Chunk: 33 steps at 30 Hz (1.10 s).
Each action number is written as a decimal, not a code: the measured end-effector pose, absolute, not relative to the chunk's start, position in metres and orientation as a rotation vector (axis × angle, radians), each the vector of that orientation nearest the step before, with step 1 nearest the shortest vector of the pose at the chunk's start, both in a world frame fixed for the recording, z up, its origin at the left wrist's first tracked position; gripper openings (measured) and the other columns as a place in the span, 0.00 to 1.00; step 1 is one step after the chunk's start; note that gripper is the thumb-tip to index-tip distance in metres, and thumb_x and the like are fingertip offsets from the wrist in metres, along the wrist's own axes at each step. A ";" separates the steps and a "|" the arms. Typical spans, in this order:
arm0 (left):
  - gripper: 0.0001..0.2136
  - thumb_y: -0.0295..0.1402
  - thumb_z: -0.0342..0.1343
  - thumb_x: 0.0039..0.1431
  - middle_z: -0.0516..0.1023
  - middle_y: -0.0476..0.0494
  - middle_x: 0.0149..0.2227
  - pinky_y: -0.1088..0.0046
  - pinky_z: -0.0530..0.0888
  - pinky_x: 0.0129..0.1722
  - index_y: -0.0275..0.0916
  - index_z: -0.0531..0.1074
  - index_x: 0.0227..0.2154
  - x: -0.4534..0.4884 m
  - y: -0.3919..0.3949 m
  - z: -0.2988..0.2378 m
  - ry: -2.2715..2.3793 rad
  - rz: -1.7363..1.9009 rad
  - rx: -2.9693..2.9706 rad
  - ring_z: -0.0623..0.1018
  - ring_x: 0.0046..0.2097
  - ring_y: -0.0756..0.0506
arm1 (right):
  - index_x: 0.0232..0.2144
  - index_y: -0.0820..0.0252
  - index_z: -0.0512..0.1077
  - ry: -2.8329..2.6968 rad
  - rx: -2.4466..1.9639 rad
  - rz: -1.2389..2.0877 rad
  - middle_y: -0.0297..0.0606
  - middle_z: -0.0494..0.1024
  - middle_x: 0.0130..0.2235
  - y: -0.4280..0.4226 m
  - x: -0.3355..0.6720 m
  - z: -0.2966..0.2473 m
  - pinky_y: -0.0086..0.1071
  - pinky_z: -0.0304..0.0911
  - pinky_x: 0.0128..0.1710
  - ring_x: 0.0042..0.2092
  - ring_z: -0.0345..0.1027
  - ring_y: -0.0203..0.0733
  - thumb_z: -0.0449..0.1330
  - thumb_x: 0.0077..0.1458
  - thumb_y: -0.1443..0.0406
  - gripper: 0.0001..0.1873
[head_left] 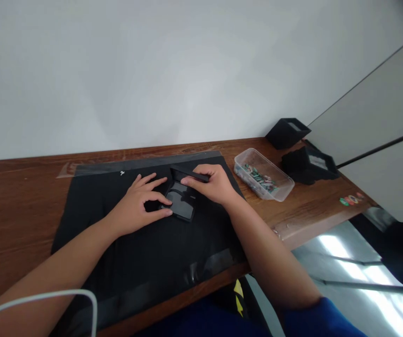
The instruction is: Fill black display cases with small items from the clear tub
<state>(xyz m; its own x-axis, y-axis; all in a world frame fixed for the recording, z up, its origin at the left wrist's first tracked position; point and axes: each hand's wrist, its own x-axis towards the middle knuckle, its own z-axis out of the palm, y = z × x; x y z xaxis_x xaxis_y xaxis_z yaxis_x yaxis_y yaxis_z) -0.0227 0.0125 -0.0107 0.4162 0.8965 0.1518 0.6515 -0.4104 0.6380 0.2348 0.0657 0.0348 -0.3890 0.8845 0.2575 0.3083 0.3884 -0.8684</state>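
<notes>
A small black box with a grey inner face lies on the black mat, its lid tilted up at the far side. My right hand pinches the raised lid between thumb and fingers. On the box's left edge rest the thumb and a fingertip of my left hand; its other fingers are spread over the mat. What the box holds under the grey face cannot be made out.
Right of the mat stands a clear plastic tub of small green and brown pieces. Two black boxes, a far one and a nearer one, sit beyond it. Small coloured rings lie near the table's right edge. A white cable crosses my left forearm.
</notes>
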 end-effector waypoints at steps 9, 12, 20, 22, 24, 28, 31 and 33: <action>0.15 0.54 0.68 0.54 0.87 0.43 0.45 0.28 0.47 0.71 0.49 0.81 0.28 -0.019 0.014 -0.011 1.350 0.829 2.061 0.72 0.66 0.27 | 0.27 0.60 0.81 -1.867 -0.844 1.209 0.38 0.81 0.30 0.058 0.228 0.035 0.31 0.66 0.32 0.32 0.73 0.38 0.75 0.46 0.45 0.24; 0.15 0.54 0.67 0.54 0.87 0.45 0.43 0.29 0.47 0.71 0.49 0.81 0.27 -0.018 0.014 -0.009 1.355 0.841 2.033 0.75 0.63 0.29 | 0.35 0.60 0.83 -1.759 -0.915 1.120 0.39 0.84 0.34 0.059 0.229 0.033 0.32 0.70 0.36 0.35 0.76 0.40 0.77 0.45 0.48 0.23; 0.14 0.51 0.70 0.52 0.87 0.46 0.42 0.30 0.43 0.72 0.47 0.80 0.25 -0.011 0.008 -0.001 1.491 0.824 1.980 0.77 0.60 0.31 | 0.31 0.58 0.84 -1.797 -0.841 0.917 0.38 0.86 0.34 0.060 0.228 0.033 0.30 0.71 0.34 0.34 0.79 0.39 0.74 0.53 0.58 0.10; 0.13 0.50 0.70 0.53 0.87 0.47 0.42 0.31 0.42 0.72 0.48 0.80 0.25 -0.010 0.006 -0.001 1.536 0.817 1.989 0.76 0.61 0.31 | 0.31 0.58 0.85 -1.801 -0.853 0.866 0.38 0.87 0.34 0.061 0.228 0.032 0.30 0.70 0.33 0.34 0.79 0.39 0.74 0.53 0.58 0.09; 0.13 0.49 0.70 0.53 0.87 0.47 0.43 0.31 0.41 0.72 0.48 0.80 0.24 -0.009 0.004 -0.002 1.580 0.813 2.012 0.76 0.61 0.31 | 0.32 0.57 0.85 -1.797 -0.868 0.808 0.37 0.87 0.34 0.061 0.228 0.031 0.30 0.70 0.33 0.34 0.79 0.39 0.74 0.53 0.58 0.09; 0.15 0.50 0.69 0.55 0.88 0.46 0.43 0.32 0.42 0.73 0.47 0.79 0.21 -0.008 0.001 -0.002 1.595 0.825 2.070 0.77 0.62 0.31 | 0.31 0.58 0.84 -1.801 -0.890 0.714 0.37 0.86 0.32 0.060 0.229 0.031 0.30 0.69 0.32 0.33 0.78 0.39 0.74 0.54 0.58 0.10; 0.16 0.51 0.66 0.56 0.88 0.46 0.42 0.32 0.43 0.73 0.47 0.79 0.21 -0.009 0.002 -0.003 1.563 0.849 2.082 0.77 0.63 0.30 | 0.31 0.58 0.83 -1.840 -0.884 0.614 0.36 0.85 0.31 0.057 0.230 0.034 0.31 0.69 0.33 0.32 0.76 0.38 0.74 0.55 0.57 0.10; 0.17 0.52 0.65 0.57 0.88 0.46 0.41 0.31 0.47 0.72 0.47 0.79 0.21 -0.009 0.003 -0.005 1.543 0.884 2.046 0.77 0.62 0.30 | 0.31 0.58 0.82 -1.860 -0.822 0.521 0.36 0.85 0.32 0.055 0.230 0.037 0.31 0.70 0.34 0.32 0.76 0.37 0.73 0.56 0.58 0.10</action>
<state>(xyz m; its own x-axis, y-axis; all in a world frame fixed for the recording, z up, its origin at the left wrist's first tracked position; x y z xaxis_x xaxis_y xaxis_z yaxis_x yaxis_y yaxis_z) -0.0089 0.0030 -0.0049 0.1786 0.9561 0.2321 0.6837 -0.2903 0.6695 0.2297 0.0545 0.0369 -0.2733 0.7364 0.6189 0.3077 0.6765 -0.6691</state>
